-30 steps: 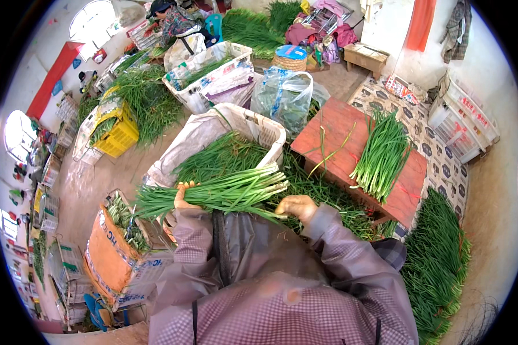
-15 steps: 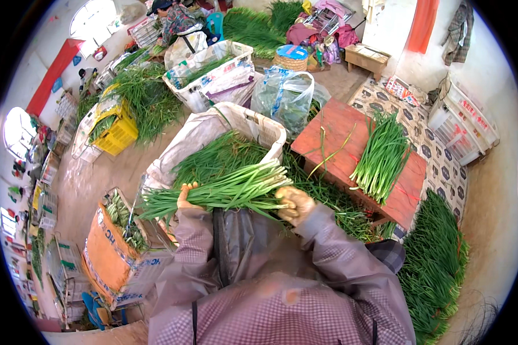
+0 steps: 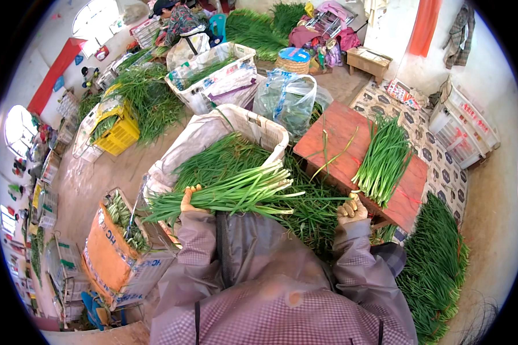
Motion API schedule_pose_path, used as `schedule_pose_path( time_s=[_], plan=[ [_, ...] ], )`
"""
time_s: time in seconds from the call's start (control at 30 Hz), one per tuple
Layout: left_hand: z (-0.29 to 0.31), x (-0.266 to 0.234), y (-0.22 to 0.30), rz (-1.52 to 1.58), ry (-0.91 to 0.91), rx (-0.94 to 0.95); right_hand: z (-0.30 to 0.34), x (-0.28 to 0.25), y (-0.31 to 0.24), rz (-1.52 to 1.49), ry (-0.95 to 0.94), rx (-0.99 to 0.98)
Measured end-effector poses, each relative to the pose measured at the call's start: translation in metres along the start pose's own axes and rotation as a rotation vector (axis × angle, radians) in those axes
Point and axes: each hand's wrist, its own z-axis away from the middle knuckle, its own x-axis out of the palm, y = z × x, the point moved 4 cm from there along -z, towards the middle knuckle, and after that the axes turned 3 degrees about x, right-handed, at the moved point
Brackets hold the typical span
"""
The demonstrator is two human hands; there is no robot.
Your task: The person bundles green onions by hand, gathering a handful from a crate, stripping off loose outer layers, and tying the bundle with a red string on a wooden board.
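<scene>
Floor point(image 3: 89, 195), held greens point(image 3: 233, 192) crosswise, pale ends point(image 3: 276, 177) right

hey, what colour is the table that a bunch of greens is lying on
Reddish brown. The table shows best in the head view.

Both forearms reach forward from the lower edge, sleeved down to the wrists, with the elbows bent. The left hand point(image 3: 188, 199) sits ahead of the torso point(image 3: 288, 299), its fingers point(image 3: 195, 188) curled in a grip. The right hand point(image 3: 352, 210) is held well apart, out to the right; its fingers are folded toward the palm, pinching at the far side, and its forearm point(image 3: 353, 244) points almost straight ahead.
</scene>
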Motion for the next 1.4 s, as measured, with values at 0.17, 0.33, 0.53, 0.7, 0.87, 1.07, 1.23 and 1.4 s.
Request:
schedule_pose_path(
  time_s=[0.17, 0.33, 0.53, 0.7, 0.87, 1.07, 1.23, 1.4],
  plan=[
    [-0.002, -0.006, 0.001, 0.018, 0.075, -0.032, 0.014, 0.003, -0.041, -0.024, -0.06, -0.268],
    [-0.003, -0.008, 0.001, -0.038, 0.026, -0.004, 0.047, 0.045, -0.091, 0.138, -0.16, -0.43],
    [-0.015, -0.007, 0.002, 0.038, -0.065, -0.021, 0.054, 0.058, -0.084, 0.69, 0.148, -0.445],
    [-0.033, -0.027, 0.044, -0.091, -0.061, -0.063, 0.042, 0.028, -0.064, 0.893, 0.259, -0.176],
    [-0.037, -0.045, 0.082, -0.196, -0.252, -0.022, 0.038, 0.002, -0.017, 1.446, 0.345, 0.432],
    [-0.019, -0.041, 0.075, -0.104, -0.283, -0.002, 0.012, 0.013, 0.025, 2.284, -0.04, -0.175],
    [-0.02, -0.038, 0.073, -0.199, -0.265, 0.033, -0.013, 0.036, 0.069, 2.256, -0.49, -0.175],
    [-0.036, -0.051, 0.079, -0.214, -0.235, 0.034, -0.02, 0.016, 0.069, 1.223, -0.254, 0.618]
  ],
)
